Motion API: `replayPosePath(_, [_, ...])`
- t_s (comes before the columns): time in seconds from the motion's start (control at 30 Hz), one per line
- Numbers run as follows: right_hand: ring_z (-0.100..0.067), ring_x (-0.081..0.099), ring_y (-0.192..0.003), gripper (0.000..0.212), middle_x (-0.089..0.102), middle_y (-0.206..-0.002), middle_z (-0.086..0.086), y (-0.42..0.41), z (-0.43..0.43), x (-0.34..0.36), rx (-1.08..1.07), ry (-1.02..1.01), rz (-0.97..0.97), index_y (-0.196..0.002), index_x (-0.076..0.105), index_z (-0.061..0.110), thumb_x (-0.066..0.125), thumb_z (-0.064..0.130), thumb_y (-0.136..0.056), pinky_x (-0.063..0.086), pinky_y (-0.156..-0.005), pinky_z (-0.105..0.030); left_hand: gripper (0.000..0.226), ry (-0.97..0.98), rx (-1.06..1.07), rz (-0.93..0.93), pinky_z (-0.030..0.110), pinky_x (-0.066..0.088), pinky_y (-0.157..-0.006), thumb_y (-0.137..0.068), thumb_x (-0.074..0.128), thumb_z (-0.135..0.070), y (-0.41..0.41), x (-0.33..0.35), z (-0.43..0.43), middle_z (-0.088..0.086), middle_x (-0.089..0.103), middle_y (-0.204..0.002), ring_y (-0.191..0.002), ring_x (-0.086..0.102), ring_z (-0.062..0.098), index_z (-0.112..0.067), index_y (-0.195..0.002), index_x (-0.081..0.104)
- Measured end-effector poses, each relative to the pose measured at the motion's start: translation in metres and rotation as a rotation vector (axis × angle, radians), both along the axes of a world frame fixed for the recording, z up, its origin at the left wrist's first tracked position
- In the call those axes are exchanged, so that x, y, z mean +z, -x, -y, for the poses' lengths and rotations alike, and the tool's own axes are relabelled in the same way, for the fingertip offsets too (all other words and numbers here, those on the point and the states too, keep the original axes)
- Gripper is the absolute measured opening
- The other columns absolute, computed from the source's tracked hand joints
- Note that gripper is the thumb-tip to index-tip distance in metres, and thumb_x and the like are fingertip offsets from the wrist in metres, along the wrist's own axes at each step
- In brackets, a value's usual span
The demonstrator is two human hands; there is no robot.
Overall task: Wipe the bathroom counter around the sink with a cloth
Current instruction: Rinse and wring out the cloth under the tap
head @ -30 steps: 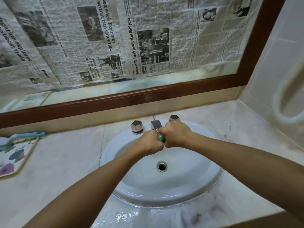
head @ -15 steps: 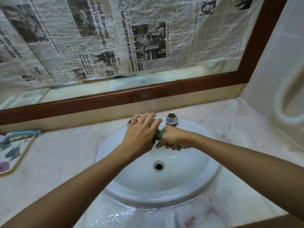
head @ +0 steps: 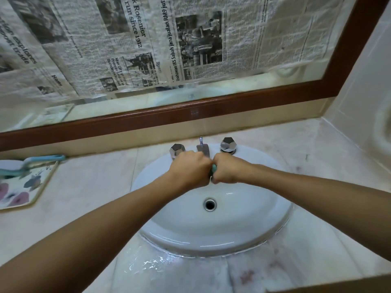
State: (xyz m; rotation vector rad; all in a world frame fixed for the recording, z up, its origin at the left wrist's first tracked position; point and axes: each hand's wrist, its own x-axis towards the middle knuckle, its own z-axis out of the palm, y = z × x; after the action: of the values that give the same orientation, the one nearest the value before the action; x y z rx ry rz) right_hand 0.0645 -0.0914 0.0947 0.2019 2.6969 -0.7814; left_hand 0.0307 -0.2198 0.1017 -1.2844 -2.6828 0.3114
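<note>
Over the white oval sink (head: 243,227), just under the faucet spout (head: 203,149), my left hand (head: 190,169) and my right hand (head: 229,171) are fists pressed close together. Both grip a teal cloth (head: 213,170), of which only a small strip shows between the knuckles. The pale marble counter (head: 88,187) surrounds the basin. A puddle of water (head: 148,265) lies on the counter at the sink's front edge.
Two chrome tap knobs (head: 177,150) (head: 227,144) flank the spout. A floral tray (head: 23,187) with a blue-handled brush (head: 31,163) sits at the left. A wood-framed mirror (head: 190,112) covered in newspaper stands behind; a tiled wall (head: 359,92) rises at the right.
My left hand, half a second ago spread over the left tap knob, has come back down and closed into a fist on the cloth beside my right hand.
</note>
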Motion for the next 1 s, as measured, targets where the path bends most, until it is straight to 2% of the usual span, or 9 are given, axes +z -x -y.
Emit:
replayPosePath(0.2, [-0.027,0.057,-0.071,0.009,0.066,-0.084,-0.005,-0.013,0.004,-0.031,0.173,-0.324,-0.267,-0.078,0.059,0.018,0.059,0.014,-0.069,0.036,-0.053,-0.026,0.018,-0.054,0.157,0.422,0.028,0.036,-0.063,-0.084,0.053,-0.013,-0.011,-0.019,-0.005,0.013,0.067,-0.104,-0.09,0.061,0.032,-0.01,-0.097,0.065])
replayPosePath(0.27, [-0.028,0.06,-0.078,0.02,0.067,-0.089,-0.006,-0.011,0.005,-0.037,0.22,-0.384,-0.291,-0.089,0.066,0.019,0.059,0.016,-0.071,0.035,-0.056,-0.027,0.007,-0.085,0.188,0.493,0.027,0.035,-0.063,-0.084,0.054,-0.012,-0.01,-0.025,-0.004,0.013,0.068,-0.098,-0.086,0.059,0.031,-0.012,-0.079,0.06])
replayPosePath(0.37, [-0.029,0.061,-0.08,0.022,0.066,-0.09,-0.006,-0.008,0.008,-0.04,0.256,-0.43,-0.298,-0.093,0.067,0.019,0.059,0.017,-0.073,0.033,-0.057,-0.028,0.027,-0.107,0.243,0.527,0.027,0.032,-0.059,-0.083,0.056,-0.01,-0.004,-0.031,-0.002,0.01,0.063,-0.085,-0.073,0.05,0.027,-0.018,-0.061,0.041])
replayPosePath(0.47, [-0.025,0.056,-0.071,0.019,0.064,-0.083,-0.005,0.0,0.008,-0.04,0.239,-0.41,-0.262,-0.089,0.066,0.018,0.058,0.015,-0.072,0.033,-0.052,-0.027,0.005,-0.077,0.203,0.387,0.032,0.04,-0.063,-0.084,0.055,-0.016,0.002,-0.039,0.005,0.014,0.067,-0.097,-0.084,0.06,0.033,-0.013,-0.083,0.058])
replayPosePath(0.53, [-0.024,0.055,-0.066,0.011,0.059,-0.074,-0.003,0.005,0.006,-0.045,0.177,-0.328,-0.193,-0.078,0.062,0.018,0.059,0.013,-0.069,0.033,-0.048,-0.025,0.02,-0.076,0.18,0.344,0.033,0.039,-0.067,-0.087,0.054,-0.022,0.002,-0.049,0.016,0.012,0.063,-0.104,-0.093,0.06,0.032,-0.013,-0.104,0.057])
replayPosePath(0.63, [-0.022,0.054,-0.059,0.021,0.054,-0.06,-0.002,0.006,0.008,-0.055,0.086,-0.142,-0.091,-0.059,0.051,0.016,0.072,0.017,-0.064,0.032,-0.047,-0.025,0.035,-0.15,0.118,0.344,0.037,0.034,-0.079,-0.092,0.048,-0.03,-0.008,-0.071,0.045,0.006,0.052,-0.117,-0.104,0.05,0.027,-0.016,-0.124,0.047])
replayPosePath(0.7, [-0.017,0.051,-0.055,0.031,0.057,-0.061,-0.004,0.002,0.014,-0.058,0.11,0.069,0.056,-0.064,0.055,0.016,0.085,0.021,-0.06,0.034,-0.048,-0.026,0.039,-0.201,0.041,0.264,0.039,0.038,-0.079,-0.09,0.05,-0.03,-0.015,-0.083,0.069,0.004,0.054,-0.113,-0.099,0.053,0.026,-0.018,-0.126,0.052])
replayPosePath(0.83, [-0.013,0.04,-0.047,0.032,0.053,-0.064,-0.009,-0.01,0.037,-0.048,0.117,0.608,0.358,-0.087,0.064,0.015,0.086,0.024,-0.066,0.031,-0.042,-0.022,0.02,-0.409,-0.056,0.233,0.037,0.046,-0.059,-0.079,0.055,-0.027,-0.021,-0.083,0.124,0.0,0.063,-0.086,-0.071,0.059,0.024,-0.018,-0.095,0.064])
replayPosePath(1.0, [-0.014,0.046,-0.038,0.047,0.059,-0.069,-0.018,-0.017,0.093,-0.057,-0.031,1.342,0.671,-0.101,0.063,-0.001,0.082,0.029,-0.07,0.041,-0.041,-0.022,0.028,-0.71,-0.138,-0.208,0.035,0.032,-0.052,-0.093,0.055,-0.01,-0.025,-0.075,0.19,0.005,0.066,-0.079,-0.059,0.052,0.025,-0.006,-0.066,0.062])
